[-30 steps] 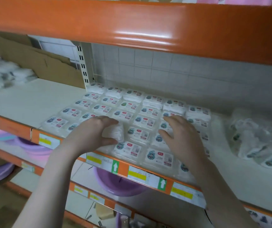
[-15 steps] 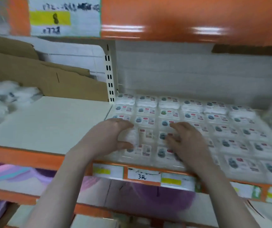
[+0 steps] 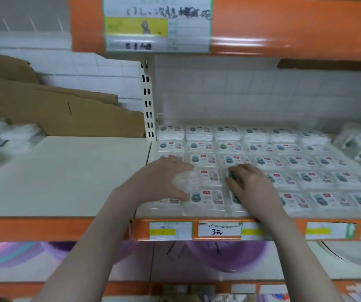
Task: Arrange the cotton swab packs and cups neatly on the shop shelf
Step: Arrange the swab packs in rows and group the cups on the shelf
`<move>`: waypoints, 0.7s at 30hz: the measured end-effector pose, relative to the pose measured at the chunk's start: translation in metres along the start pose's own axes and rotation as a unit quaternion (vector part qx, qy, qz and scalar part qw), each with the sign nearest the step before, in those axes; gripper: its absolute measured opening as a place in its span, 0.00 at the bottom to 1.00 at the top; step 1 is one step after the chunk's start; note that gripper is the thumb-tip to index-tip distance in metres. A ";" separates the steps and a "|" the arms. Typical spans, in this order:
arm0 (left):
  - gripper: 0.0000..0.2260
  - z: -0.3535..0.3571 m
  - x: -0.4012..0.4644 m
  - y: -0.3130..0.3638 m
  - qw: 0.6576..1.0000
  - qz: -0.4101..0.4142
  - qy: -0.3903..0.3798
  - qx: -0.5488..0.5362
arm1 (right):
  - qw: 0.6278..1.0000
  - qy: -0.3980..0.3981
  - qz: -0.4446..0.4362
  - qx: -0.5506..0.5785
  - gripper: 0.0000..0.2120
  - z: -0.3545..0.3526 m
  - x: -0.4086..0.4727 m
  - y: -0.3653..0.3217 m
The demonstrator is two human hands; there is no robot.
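Orange-edged shop shelf, white board. Grid of cotton swab packs in tidy flat rows from rear wall to front lip, mostly done. Loose heap of bagged goods at far right, another pile far left, both unsorted; cups not identifiable. Left hand curled round one clear pack, second row from front, left end. Right hand spread flat, pressing neighbouring packs.

Two hands, roughly thirty cotton swab packs, four shelf-edge price labels.
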State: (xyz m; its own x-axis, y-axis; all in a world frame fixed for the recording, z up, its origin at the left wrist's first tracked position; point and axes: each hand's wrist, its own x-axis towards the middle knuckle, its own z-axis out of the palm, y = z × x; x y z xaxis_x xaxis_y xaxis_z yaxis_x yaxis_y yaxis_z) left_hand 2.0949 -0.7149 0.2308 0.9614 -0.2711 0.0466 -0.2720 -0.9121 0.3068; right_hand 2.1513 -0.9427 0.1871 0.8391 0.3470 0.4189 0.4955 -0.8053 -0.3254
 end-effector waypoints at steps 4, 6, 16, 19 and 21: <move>0.31 -0.010 0.003 -0.007 0.999 0.006 -0.030 -0.034 | 1.000 0.010 0.004 0.007 0.10 0.001 -0.001 0.000; 0.29 -0.016 0.005 -0.007 0.999 0.017 -0.041 -0.017 | 1.000 0.013 0.006 0.008 0.10 0.002 -0.002 0.000; 0.10 -0.050 0.019 -0.014 0.987 0.003 -0.019 -0.160 | 1.000 0.019 0.005 0.005 0.12 0.003 -0.002 0.002; 0.09 -0.047 0.023 -0.017 0.984 0.006 -0.011 -0.178 | 1.000 0.018 0.004 0.008 0.12 0.002 -0.002 0.002; 0.10 -0.043 0.024 -0.019 0.986 0.002 0.023 -0.168 | 1.000 0.018 -0.001 0.008 0.12 0.003 -0.002 0.002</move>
State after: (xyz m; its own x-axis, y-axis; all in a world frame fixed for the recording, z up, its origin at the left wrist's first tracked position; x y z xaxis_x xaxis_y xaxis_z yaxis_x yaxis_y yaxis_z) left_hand 2.1249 -0.6913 0.2668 0.9634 -0.2531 0.0885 -0.2541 -0.7562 0.6029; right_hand 2.1509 -0.9438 0.1833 0.8298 0.3299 0.4500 0.5001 -0.7975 -0.3376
